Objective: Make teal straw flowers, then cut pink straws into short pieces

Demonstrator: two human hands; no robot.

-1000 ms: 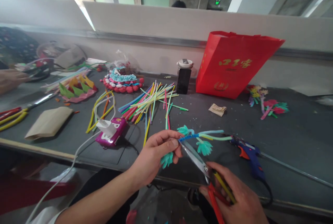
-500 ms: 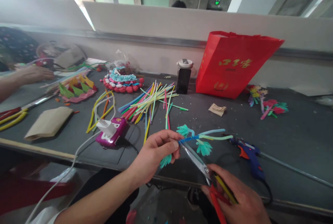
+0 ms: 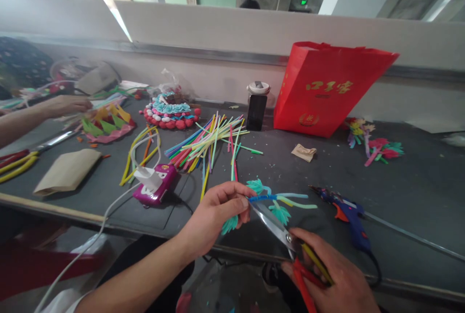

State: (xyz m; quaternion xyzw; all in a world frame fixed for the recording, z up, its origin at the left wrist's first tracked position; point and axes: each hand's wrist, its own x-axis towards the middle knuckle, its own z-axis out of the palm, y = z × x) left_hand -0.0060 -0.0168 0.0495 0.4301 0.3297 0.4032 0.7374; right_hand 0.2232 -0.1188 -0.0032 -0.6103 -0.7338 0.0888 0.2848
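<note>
Between thumb and fingers, my left hand pinches a craft flower stem wrapped in blue. Teal petal tufts hang around it, and pale blue and light green strands stick out to the right. One more teal tuft shows under my left fingers. My right hand grips scissors by their red and yellow handles. The blade tips lie at the blue wrapping, right beside my left fingertips; whether they touch it I cannot tell.
A blue glue gun lies right of the scissors. Colourful pipe cleaners, a purple power socket, a cup with a phone and a red bag stand beyond. At far left is another person's hand.
The stem's free right end has tipped down, its strands and lower tuft shifting slightly left. My hands stay nearly in place. The other person's hand has moved right.
</note>
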